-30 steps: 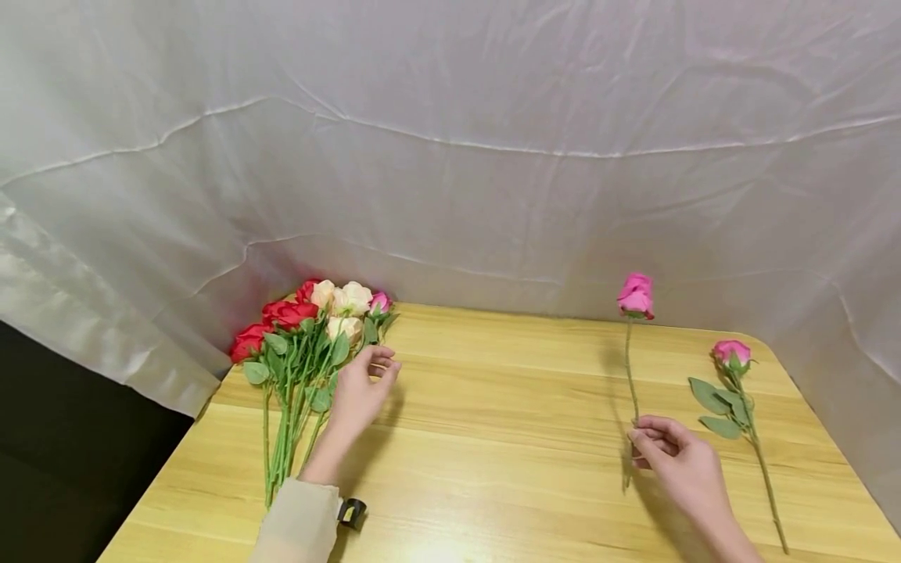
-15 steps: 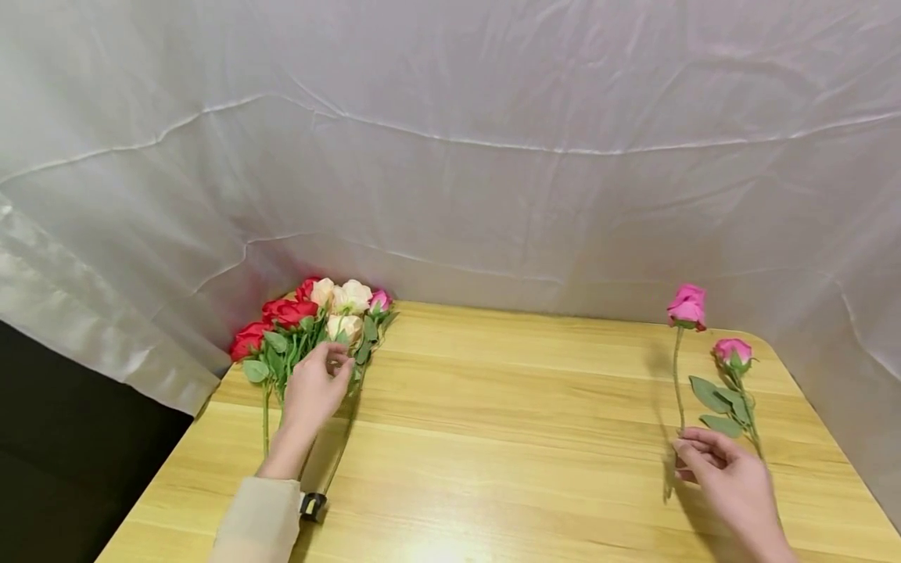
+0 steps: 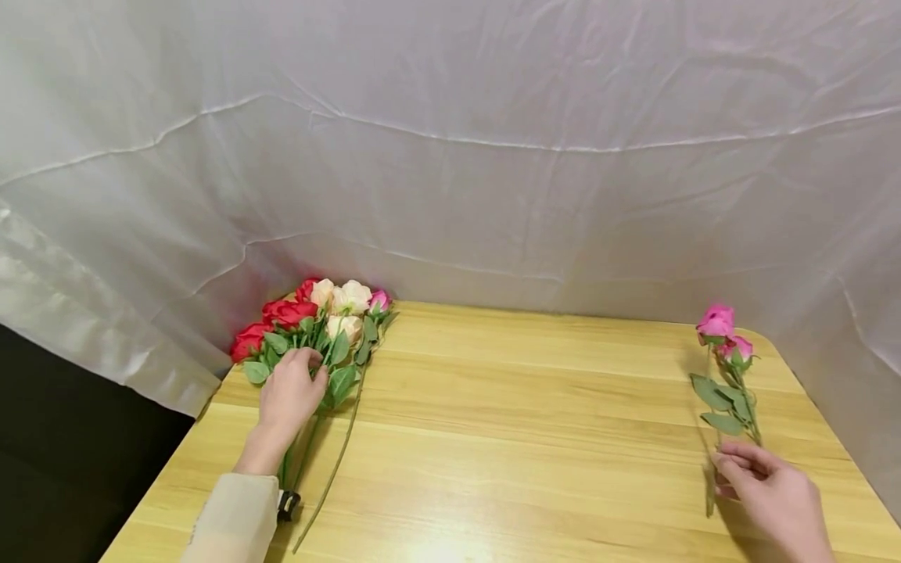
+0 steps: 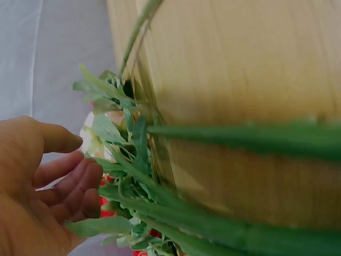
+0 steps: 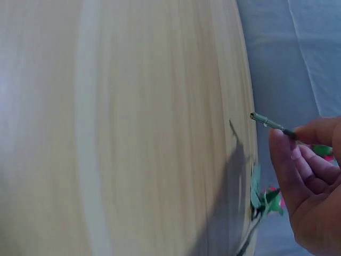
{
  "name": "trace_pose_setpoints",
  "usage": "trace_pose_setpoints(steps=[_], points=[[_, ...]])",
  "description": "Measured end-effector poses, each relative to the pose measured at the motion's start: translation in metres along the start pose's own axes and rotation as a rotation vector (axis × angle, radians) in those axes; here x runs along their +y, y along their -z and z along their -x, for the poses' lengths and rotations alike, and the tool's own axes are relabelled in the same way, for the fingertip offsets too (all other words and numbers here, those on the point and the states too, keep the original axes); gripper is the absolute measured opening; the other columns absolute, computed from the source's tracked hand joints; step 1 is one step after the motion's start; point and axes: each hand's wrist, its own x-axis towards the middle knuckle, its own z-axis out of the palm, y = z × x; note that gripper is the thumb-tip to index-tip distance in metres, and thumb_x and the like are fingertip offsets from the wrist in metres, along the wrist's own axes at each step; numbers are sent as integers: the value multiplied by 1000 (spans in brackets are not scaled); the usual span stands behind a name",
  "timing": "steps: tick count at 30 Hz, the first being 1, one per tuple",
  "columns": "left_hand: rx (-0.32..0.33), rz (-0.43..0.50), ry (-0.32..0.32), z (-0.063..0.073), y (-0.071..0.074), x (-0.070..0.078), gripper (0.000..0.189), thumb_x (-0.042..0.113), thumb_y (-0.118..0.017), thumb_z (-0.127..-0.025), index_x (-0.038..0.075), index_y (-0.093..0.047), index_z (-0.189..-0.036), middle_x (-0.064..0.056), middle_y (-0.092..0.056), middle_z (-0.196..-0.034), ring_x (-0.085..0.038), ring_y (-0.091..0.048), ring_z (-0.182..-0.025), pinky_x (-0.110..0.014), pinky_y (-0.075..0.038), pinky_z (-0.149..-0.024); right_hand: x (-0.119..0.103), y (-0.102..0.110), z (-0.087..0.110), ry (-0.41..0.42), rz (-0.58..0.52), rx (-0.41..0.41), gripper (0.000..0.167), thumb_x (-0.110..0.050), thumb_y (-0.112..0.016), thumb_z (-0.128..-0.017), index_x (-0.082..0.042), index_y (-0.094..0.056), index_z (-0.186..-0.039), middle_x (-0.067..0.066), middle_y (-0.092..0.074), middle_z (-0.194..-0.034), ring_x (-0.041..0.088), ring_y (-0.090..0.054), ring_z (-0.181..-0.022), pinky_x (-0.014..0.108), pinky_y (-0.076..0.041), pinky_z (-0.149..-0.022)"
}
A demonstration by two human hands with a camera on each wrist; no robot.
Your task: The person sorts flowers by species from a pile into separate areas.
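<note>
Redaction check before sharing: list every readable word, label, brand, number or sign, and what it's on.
None: no readable text in any view.
Pink rose in the right hand, wood-grain table, grey cloth backdrop, beige sleeve: no lettering visible.
Black piece by that sleeve: too small to tell.

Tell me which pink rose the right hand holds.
The higher pink rose at right, its stem pinched between fingers; the lower pink rose lies on the table, the third pink rose beside cream flowers.
</note>
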Motion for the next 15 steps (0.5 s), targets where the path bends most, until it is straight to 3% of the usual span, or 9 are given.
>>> trace_pose_setpoints(steps=[5, 9, 15], points=[[-55, -50, 13, -1, 2, -8, 29, 14, -66, -98, -5, -67, -120, -25, -64, -115, -46, -67, -94, -59, -55, -75, 2, 10, -11, -78, 130, -27, 55, -35, -66, -102, 12, -63, -130, 2, -77, -90, 13, -73, -67, 28, -60, -61], [-84, -87, 38, -2, 1, -12, 31, 15, -66, -99, -5, -66, -122, -26, -63, -116, -47, -67, -92, -60, -56, -72, 4, 14, -19, -147, 167, -55, 53, -33, -67, -101, 12, -63, -129, 8, -77, -93, 15, -74, -69, 30, -60, -60], [-145, -124, 48, -5, -5, -12, 31, 15, -65, -99, -4, -65, -122, -25, -66, -111, -47, -68, -94, -59, -56, -69, 15, 24, -26, -147, 283, -96, 51, -37, -67, -99, 9, -70, -119, 7, -78, -88, 16, -73, -67, 42, -59, -67]])
